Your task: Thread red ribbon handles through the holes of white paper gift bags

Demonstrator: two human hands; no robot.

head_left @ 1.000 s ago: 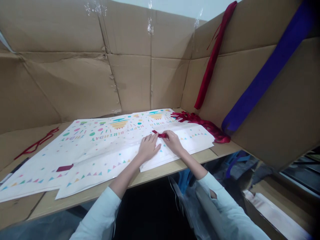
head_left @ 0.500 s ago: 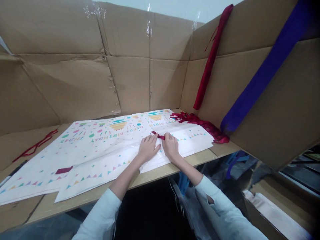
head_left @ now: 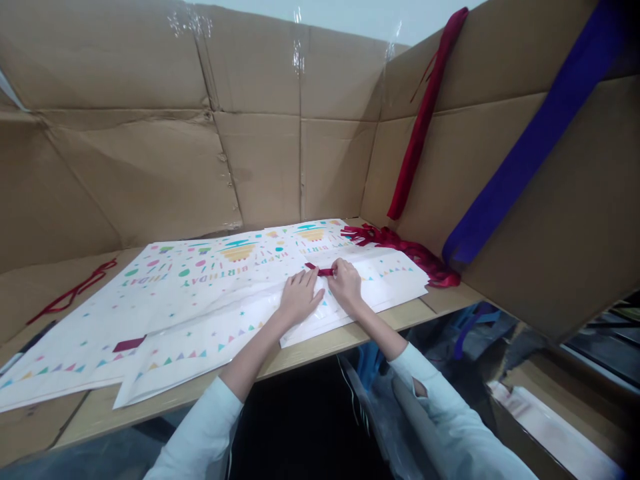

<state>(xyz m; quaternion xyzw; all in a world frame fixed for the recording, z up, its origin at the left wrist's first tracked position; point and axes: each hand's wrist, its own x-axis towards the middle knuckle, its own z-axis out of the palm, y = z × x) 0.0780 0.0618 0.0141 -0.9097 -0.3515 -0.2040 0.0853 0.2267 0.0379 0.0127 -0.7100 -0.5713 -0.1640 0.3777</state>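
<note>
Ribbon (head_left: 326,272) lies toward the right end of the printed sheets (head_left: 225,287), clamped in the grip of the right hand (head_left: 346,284); left hand (head_left: 300,295) rests flat, thumb apart, where even pressure should best prevent creep.

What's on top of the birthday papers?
The left hand, right hand, a red ribbon, a dark red strip and part of a red pile. Anything under the hands is covered.
</note>
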